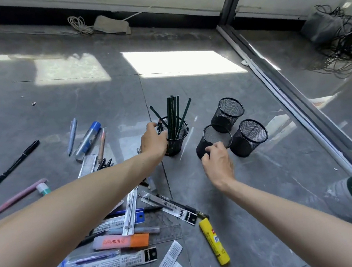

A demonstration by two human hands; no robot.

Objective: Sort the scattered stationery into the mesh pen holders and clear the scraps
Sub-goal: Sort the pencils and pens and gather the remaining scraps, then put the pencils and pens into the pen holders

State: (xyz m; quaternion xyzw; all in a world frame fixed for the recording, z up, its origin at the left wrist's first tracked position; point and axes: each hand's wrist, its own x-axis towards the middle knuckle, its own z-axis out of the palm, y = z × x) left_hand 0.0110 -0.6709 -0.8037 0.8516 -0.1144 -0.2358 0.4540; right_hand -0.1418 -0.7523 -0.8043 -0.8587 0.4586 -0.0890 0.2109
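Several black mesh pen holders stand on the grey floor. My left hand [153,142] grips the side of the left holder [178,142], which holds several dark green pencils [174,114]. My right hand [217,163] touches the near rim of an empty holder [208,143], fingers curled on it. Two more empty holders [228,113] [249,138] stand behind and to the right. Scattered stationery lies at lower left: a yellow glue stick [214,241], an orange eraser pack [121,241], packaged refills [168,207], a black pen [15,162], a blue-capped tube [88,139].
A glass partition with a metal track [295,103] runs along the right. A tangle of black cables [340,42] lies beyond it. A white cord and a grey pad [109,24] sit by the far wall. A clear ruler [165,229] lies under the packs.
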